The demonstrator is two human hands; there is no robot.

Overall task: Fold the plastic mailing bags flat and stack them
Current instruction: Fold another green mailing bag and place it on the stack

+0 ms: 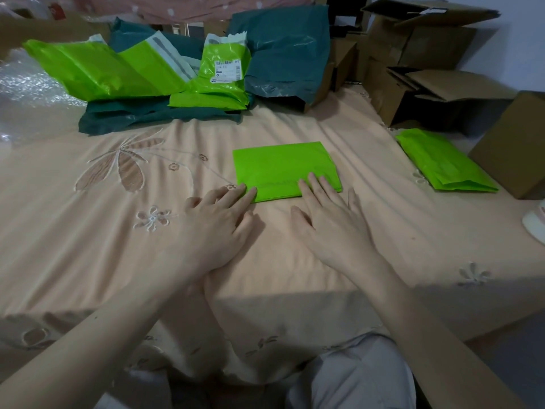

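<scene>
A bright green plastic mailing bag folded into a flat rectangle lies in the middle of the peach flowered bedsheet. The left hand and right hand lie open, straight fingers pressing its near edge. Another folded green bag lies far right.

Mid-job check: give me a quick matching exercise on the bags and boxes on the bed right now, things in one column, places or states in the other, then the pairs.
Things:
1. folded green bag
2. labelled green bag
3. dark teal bags
4. cardboard boxes

Places or states:
A. far right, open and empty-looking
B. under both hands' fingertips
C. propped upright in the far pile
D. crumpled at the back, unfolded

Pairs: 1-B, 2-C, 3-D, 4-A
</scene>
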